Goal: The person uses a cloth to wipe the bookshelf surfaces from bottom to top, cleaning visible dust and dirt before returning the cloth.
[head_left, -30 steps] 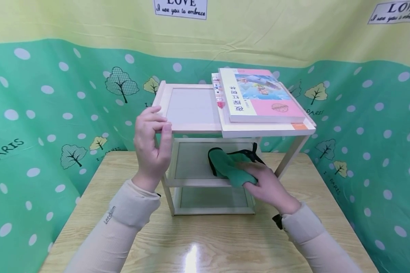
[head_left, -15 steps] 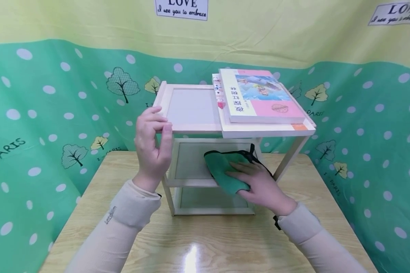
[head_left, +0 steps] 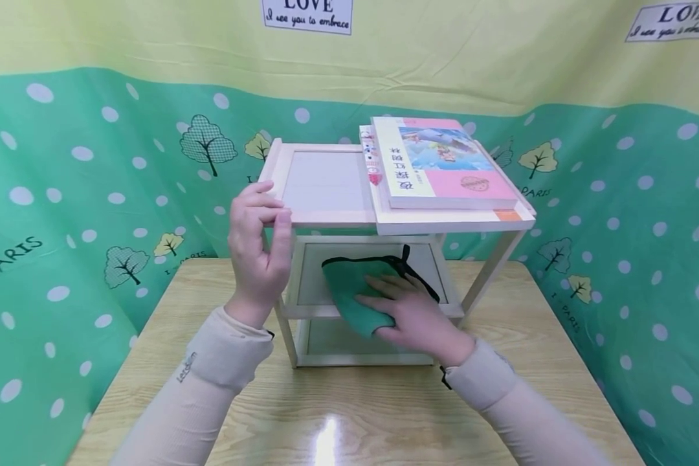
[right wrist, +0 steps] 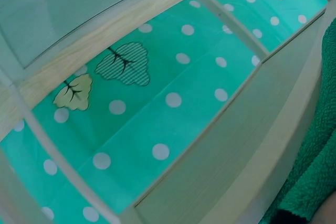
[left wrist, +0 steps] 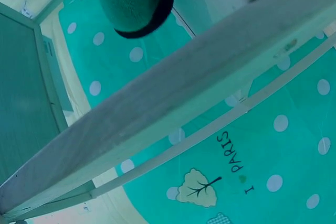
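A pale wooden three-tier shelf rack (head_left: pixel 326 217) stands on the table. My left hand (head_left: pixel 259 259) grips the left front corner of its top tier, thumb at the front edge and fingers along the side. On the middle shelf (head_left: pixel 310 275) lies a green cloth (head_left: pixel 346 285) with black trim and a small black loop, its near part hanging over the front edge. My right hand (head_left: pixel 416 317) presses on the cloth with fingers extended. The cloth (left wrist: pixel 123 1) also shows at the top of the left wrist view, and fuzzy cloth (right wrist: pixel 315 140) fills the right wrist view's right edge.
Two stacked books, the upper one pink and cream (head_left: pixel 448 162), lie on the right of the top tier, close over my right hand. The bottom shelf (head_left: pixel 355 343) sits below. Rack legs (head_left: pixel 492 268) flank the middle tier. A polka-dot curtain (head_left: pixel 99 194) surrounds the wood-grain table (head_left: pixel 279 414).
My right hand has moved left along the middle shelf with the cloth, which was bunched up a second ago and now lies more spread out. My left hand has stayed at the corner.
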The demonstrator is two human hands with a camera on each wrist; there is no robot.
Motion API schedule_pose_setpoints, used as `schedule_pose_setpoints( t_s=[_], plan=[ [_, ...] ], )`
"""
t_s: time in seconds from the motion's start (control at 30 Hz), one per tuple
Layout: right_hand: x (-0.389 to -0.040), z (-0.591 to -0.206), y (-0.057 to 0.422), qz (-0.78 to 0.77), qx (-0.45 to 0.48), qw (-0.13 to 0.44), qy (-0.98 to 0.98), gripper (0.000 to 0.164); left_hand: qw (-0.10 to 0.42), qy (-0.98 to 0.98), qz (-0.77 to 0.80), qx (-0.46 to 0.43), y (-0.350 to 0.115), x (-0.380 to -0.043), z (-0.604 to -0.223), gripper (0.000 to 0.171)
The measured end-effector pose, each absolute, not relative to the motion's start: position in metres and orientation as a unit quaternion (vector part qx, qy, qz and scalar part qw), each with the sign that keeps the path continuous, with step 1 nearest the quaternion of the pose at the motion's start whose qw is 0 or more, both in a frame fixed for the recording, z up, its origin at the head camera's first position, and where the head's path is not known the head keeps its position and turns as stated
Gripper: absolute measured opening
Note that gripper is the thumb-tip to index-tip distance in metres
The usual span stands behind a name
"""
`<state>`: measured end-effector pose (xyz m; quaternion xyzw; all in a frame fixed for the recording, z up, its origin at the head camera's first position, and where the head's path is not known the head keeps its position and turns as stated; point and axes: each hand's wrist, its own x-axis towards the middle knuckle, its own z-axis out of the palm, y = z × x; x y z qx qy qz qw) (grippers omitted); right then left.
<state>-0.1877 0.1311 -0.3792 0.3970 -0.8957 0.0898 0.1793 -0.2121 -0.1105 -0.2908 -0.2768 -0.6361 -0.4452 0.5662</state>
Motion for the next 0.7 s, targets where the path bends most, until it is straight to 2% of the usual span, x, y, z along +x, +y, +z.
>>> schedule_pose_setpoints(
  t_s=[0.5, 0.7],
  plan=[
    [-0.189, -0.378, 0.090, 0.097, 0.381, 0.146, -0.908, 0.049, 0.568, -0.629, -0.453, -0.276, -0.109, -0.213, -0.291, 0.019],
    [-0.187, -0.379, 0.073, 0.098, 0.366, 0.161, -0.911, 0.049, 0.568, -0.629, -0.454, -0.273, -0.110, -0.213, -0.291, 0.019]
  ],
)
